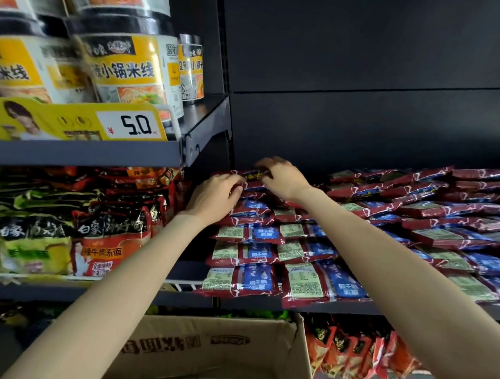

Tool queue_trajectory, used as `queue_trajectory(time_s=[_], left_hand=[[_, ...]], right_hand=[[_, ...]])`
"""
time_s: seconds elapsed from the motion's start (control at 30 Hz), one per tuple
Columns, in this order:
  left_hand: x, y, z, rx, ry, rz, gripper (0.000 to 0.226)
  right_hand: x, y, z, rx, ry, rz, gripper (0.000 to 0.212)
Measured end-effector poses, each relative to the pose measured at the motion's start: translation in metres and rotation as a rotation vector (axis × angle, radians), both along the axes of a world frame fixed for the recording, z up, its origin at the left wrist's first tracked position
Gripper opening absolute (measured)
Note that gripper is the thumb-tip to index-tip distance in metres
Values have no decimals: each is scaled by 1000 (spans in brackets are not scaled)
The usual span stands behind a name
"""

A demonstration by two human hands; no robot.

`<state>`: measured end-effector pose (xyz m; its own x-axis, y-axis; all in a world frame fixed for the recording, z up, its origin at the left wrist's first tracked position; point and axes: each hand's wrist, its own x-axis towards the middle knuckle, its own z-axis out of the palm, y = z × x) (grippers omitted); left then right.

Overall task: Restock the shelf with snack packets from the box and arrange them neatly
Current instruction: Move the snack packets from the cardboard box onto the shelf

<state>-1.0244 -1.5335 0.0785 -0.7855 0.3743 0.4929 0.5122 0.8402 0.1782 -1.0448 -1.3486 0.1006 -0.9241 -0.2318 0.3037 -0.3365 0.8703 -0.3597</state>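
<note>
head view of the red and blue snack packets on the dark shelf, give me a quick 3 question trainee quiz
1. True or false: both hands are at the rear packet of the leftmost row of red and blue snack packets.
2. What stands below the dark metal shelf? A) brown cardboard box B) plastic crate C) trolley
3. What number shows on the yellow price tag?

Key: 1 true: left hand and right hand pinch it. 2 A, the brown cardboard box. 3 5.0.
</note>
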Motion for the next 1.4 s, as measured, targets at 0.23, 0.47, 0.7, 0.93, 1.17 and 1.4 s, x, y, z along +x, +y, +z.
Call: queue_trajectory(time_s=[0.23,0.47,0.7,0.93,1.17,1.4], left_hand=[[100,5,11,58,279,150,24],[235,-24,-20,-84,304,122,27],[333,-88,-105,-231,-111,-62,17],[351,-164,-220,-662,-464,-154,38],[346,-188,-317,-850,-773,-209,75],[368,-190,-370,-773,-856,-362,109]], right_hand=[[137,13,8,-176,417,-69,22],[262,-11,-50,70,639,122,10],[329,-65,-123,369,208,312,15],[365,-139,-214,706,-165,523,42],[410,-130,-339,819,-583,545,58],[440,-127,-403,867,-750,582,104]])
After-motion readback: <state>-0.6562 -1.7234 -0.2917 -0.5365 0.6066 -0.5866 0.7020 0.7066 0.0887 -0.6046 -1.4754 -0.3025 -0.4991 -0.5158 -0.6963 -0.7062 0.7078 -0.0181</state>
